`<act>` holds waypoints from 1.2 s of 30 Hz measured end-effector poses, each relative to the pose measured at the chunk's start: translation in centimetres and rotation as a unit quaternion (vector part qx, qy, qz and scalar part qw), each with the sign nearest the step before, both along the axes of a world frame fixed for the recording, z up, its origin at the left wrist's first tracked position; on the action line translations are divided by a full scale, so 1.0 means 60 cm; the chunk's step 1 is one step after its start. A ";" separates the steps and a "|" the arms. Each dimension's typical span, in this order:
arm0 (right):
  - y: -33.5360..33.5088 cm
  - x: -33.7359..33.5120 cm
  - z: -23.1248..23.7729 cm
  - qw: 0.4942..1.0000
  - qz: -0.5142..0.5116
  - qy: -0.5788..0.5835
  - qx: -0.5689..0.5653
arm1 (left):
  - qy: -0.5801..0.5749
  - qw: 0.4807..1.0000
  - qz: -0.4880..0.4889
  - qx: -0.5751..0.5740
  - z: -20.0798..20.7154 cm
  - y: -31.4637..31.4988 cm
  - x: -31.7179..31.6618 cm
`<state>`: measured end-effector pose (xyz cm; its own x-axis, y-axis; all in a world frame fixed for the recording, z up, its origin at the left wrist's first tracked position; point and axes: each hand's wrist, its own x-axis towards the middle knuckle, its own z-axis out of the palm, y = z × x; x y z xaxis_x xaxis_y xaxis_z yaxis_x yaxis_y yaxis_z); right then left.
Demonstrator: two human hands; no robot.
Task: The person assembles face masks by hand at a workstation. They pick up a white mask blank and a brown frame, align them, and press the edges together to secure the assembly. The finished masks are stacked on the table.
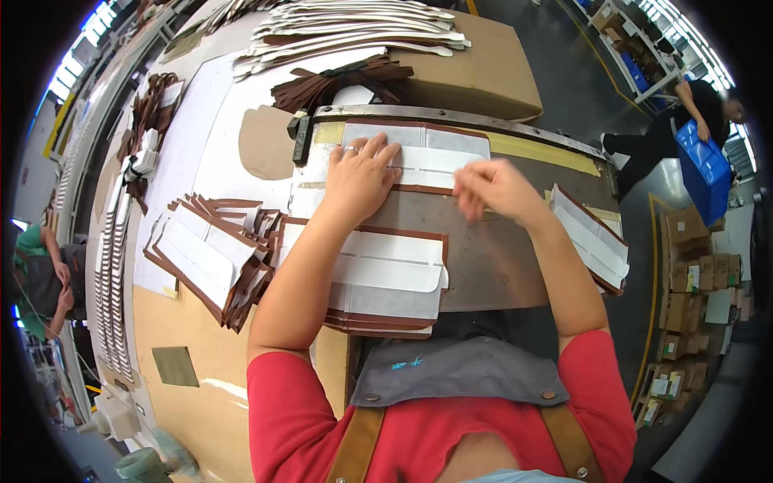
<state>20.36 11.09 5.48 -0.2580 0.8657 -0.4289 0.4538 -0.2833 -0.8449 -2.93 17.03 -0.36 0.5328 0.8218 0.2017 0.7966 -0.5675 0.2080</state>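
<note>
A flat brown panel with a white and grey lining (pixel 435 167) lies on the grey work board (pixel 495 266) in front of me. My left hand (pixel 362 173) rests on the panel's left part, fingers spread and pressing down. At its right end, my right hand (pixel 493 189) hovers with its fingers curled together in a pinch. Slight motion blur hides what, if anything, is between them. Nearer to me sits a stack of similar brown-edged panels (pixel 386 274), partly under my left forearm. Another lined panel (pixel 592 241) lies beside my right forearm.
A pile of lined panels (pixel 205 258) fans out at left. Behind the board's metal rail (pixel 451 117) are a bundle of brown strips (pixel 342 80), white-brown strips (pixel 346 28) and a cardboard box (pixel 483 68). One person carries a blue crate (pixel 703 173) at right; another person (pixel 52 278) is far left.
</note>
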 end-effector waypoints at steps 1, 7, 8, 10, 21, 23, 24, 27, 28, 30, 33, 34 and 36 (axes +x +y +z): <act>0.009 0.008 -0.016 0.984 0.001 -0.088 0.154 | 0.007 1.000 0.004 -0.008 0.002 0.000 -0.001; 0.023 0.037 -0.103 0.842 0.014 -0.341 0.417 | 0.055 0.998 0.026 0.025 -0.020 0.009 -0.001; 0.025 0.041 -0.100 0.841 0.018 -0.355 0.408 | 0.053 0.998 0.028 0.021 -0.022 0.010 0.001; 0.031 0.043 -0.103 0.835 0.021 -0.377 0.400 | 0.049 0.998 0.032 0.014 -0.024 0.013 0.006; 0.030 0.035 -0.096 0.838 -0.001 -0.325 0.437 | 0.013 0.998 0.013 0.057 -0.026 0.013 0.015; 0.029 0.036 -0.100 0.826 0.001 -0.341 0.448 | -0.010 0.999 0.000 0.050 -0.020 0.012 0.017; 0.029 0.036 -0.102 0.821 0.003 -0.348 0.453 | -0.016 0.998 -0.004 0.058 -0.019 0.011 0.017; 0.028 0.031 -0.098 0.820 0.006 -0.352 0.452 | -0.020 0.997 -0.005 0.070 -0.019 0.010 0.016; 0.028 0.030 -0.096 0.820 0.012 -0.352 0.451 | -0.019 0.997 -0.004 0.071 -0.020 0.010 0.015; 0.030 0.032 -0.088 0.819 0.023 -0.356 0.451 | -0.025 0.997 -0.008 0.078 -0.025 0.012 0.015; 0.056 0.032 -0.073 0.835 0.041 -0.329 0.440 | -0.032 0.996 -0.010 0.087 -0.027 0.012 0.016; 0.068 0.026 -0.074 0.837 0.043 -0.300 0.456 | -0.034 0.995 -0.010 0.091 -0.027 0.010 0.016; 0.102 -0.002 -0.082 0.838 0.045 -0.238 0.490 | -0.032 0.996 -0.014 0.088 -0.026 0.007 0.016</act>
